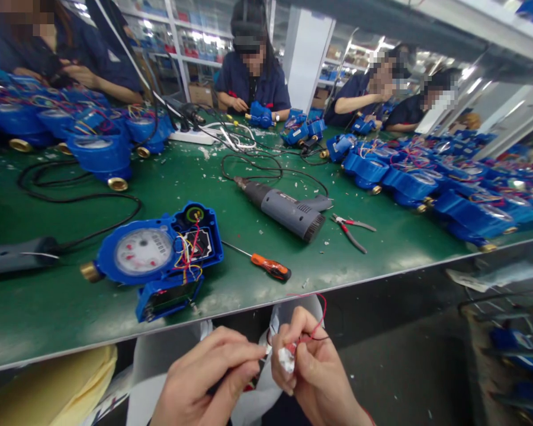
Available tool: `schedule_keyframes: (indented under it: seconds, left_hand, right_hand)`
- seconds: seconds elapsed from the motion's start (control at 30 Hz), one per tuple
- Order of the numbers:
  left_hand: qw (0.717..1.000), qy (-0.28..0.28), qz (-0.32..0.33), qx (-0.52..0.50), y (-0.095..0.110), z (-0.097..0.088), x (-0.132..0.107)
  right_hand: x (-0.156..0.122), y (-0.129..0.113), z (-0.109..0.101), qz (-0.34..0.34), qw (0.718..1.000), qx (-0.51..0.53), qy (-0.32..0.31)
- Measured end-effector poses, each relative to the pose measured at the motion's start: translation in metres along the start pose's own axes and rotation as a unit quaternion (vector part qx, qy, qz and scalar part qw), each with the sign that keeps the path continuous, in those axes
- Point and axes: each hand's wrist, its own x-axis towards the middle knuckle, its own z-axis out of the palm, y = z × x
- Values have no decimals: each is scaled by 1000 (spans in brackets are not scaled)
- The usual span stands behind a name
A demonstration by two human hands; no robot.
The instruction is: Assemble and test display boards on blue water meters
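No writing could be read with certainty: the pale lettering on the grey heat gun (284,210) was too small, and so were the counter figures on the dial (144,251) of the open blue meter (109,254). A small packet (286,358), crumpled, silvery white with some red, was in the right hand (308,370), in front of the table (182,183) edge and above the person's lap. A thin red wire (324,310) looped up from it, with a short dark one beside. The right fingers were closed around the packet, hiding much of it. The left hand (208,378) was just beside, thumb and forefinger narrowly spaced; whether they gripped the tiny pale bit at their tips, I could not tell. Both wrists were cut off below.
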Motion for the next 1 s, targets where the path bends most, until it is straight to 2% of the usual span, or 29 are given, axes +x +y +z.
schedule_keyframes:
  seconds: [0.07,0.17,0.3,0.43,0.5,0.63,0.77,0.9,0.93,1.0]
  left_hand:
    - [1000,4,2,-9,2,2,6]
    - [1000,-22,8,-2,4,4,11]
    - [995,-30,37,84,3,7,8]
    - [976,-2,86,198,-4,10,4]
    - [970,-7,94,224,-8,12,3]
    - [967,-13,88,238,-16,19,0]
    - [971,21,59,231,-26,24,-1]
    - [958,97,5,271,-33,14,2]
    - [960,100,-10,263,-32,11,2]
    - [978,58,-34,198,-26,6,1]
  right_hand:
    - [-2,4,-1,3,1000,10,-13]
    - [-5,7,-5,15,1000,1,-13]
    - [-7,5,-9,26,998,-61,2]
    - [-7,2,-3,29,990,-120,70]
    - [-9,2,1,21,983,-153,102]
    - [-11,11,2,-19,971,-204,120]
    - [-13,20,0,-57,962,-220,152]
    - [-13,13,0,-181,935,-278,124]
    - [-13,11,0,-208,927,-291,114]
    - [-11,10,0,-228,921,-296,112]
